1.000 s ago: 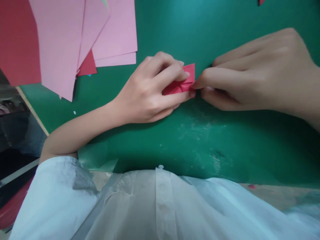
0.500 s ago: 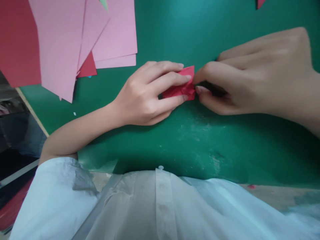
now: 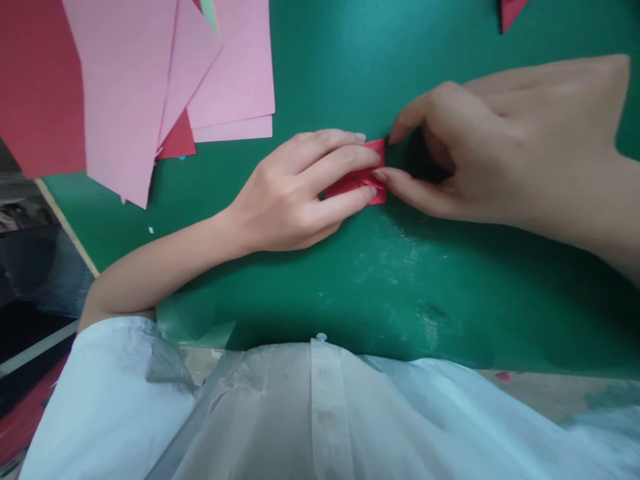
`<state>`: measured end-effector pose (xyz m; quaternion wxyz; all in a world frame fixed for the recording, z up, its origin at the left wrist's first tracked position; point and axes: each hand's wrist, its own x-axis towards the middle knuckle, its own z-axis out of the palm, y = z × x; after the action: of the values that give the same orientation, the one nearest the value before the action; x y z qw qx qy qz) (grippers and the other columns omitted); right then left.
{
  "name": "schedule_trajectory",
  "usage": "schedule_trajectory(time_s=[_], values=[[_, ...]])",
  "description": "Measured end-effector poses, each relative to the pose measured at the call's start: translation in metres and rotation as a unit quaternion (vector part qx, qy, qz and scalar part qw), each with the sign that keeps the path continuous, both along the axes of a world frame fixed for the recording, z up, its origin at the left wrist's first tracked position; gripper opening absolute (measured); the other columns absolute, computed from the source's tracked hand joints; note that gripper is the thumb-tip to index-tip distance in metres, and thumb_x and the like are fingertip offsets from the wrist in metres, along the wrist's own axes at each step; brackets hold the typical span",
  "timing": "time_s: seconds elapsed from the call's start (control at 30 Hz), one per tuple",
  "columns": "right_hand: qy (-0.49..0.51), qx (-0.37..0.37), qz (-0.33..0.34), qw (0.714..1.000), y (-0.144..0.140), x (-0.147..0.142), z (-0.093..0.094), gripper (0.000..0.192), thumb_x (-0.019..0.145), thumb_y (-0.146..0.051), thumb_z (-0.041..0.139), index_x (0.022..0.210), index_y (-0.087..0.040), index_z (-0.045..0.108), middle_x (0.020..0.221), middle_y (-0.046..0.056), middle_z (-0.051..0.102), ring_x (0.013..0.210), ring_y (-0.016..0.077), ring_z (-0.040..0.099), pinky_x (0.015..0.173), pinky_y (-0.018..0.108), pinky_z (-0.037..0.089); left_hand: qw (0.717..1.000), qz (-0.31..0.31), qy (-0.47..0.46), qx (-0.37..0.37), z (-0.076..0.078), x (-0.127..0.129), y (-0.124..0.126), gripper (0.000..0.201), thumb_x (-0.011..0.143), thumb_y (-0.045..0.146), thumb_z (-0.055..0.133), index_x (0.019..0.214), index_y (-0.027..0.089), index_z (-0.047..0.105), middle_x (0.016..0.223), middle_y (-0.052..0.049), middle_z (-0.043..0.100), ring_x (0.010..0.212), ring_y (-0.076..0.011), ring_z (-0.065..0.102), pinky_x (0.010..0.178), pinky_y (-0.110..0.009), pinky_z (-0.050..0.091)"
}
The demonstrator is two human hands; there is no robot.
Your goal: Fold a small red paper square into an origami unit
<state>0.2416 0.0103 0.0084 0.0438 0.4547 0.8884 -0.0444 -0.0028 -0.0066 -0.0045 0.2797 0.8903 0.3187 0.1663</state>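
A small folded piece of red paper lies on the green table. Over it rests my left hand, its fingers bent across the paper and holding it down; its thumb is hidden. At the paper's right end is my right hand, with thumb and index finger parted. The thumb tip touches the paper near its right edge, while the index fingertip is by the upper right corner. The right hand's other fingers are mostly hidden behind the index finger.
Pink paper sheets overlap at the upper left of the green table, beside a red sheet. Another red paper piece shows at the top right. The table's near edge runs close to my shirt.
My right thumb and index finger have spread apart, the index moving up and the thumb left onto the paper. My left hand has barely moved on the red paper.
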Motion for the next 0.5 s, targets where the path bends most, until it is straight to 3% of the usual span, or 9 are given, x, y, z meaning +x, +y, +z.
schedule_trajectory(time_s=[0.13, 0.27, 0.5], values=[[-0.001, 0.004, 0.005, 1.0, 0.001, 0.003, -0.003, 0.1, 0.1, -0.066, -0.012, 0.11, -0.023, 0.077, 0.073, 0.004, 0.074, 0.085, 0.0205, 0.073, 0.059, 0.039, 0.036, 1.0, -0.003, 0.007, 0.024, -0.001, -0.004, 0.001, 0.038, 0.111, 0.047, 0.04, 0.127, 0.032, 0.071, 0.138, -0.005, 0.074, 0.144, -0.0286, 0.064, 0.122, -0.058, 0.054], [-0.026, 0.009, 0.02, 0.999, 0.002, 0.004, -0.003, 0.099, 0.102, -0.064, -0.012, 0.105, -0.022, 0.078, 0.074, 0.004, 0.074, 0.089, 0.0211, 0.073, 0.06, 0.04, 0.037, 0.999, 0.002, -0.008, 0.041, -0.006, -0.012, 0.003, 0.045, 0.107, 0.048, 0.049, 0.147, 0.03, 0.056, 0.155, -0.013, 0.061, 0.152, -0.035, 0.055, 0.13, -0.06, 0.043], [-0.038, 0.0, 0.028, 0.999, 0.002, 0.001, 0.002, 0.103, 0.101, -0.06, -0.017, 0.112, -0.023, 0.078, 0.076, 0.004, 0.074, 0.088, 0.0195, 0.073, 0.058, 0.039, 0.036, 0.999, 0.031, 0.003, 0.028, -0.01, -0.014, 0.005, 0.051, 0.104, 0.049, 0.05, 0.151, 0.028, 0.048, 0.152, -0.014, 0.06, 0.153, -0.0384, 0.051, 0.132, -0.061, 0.035]])
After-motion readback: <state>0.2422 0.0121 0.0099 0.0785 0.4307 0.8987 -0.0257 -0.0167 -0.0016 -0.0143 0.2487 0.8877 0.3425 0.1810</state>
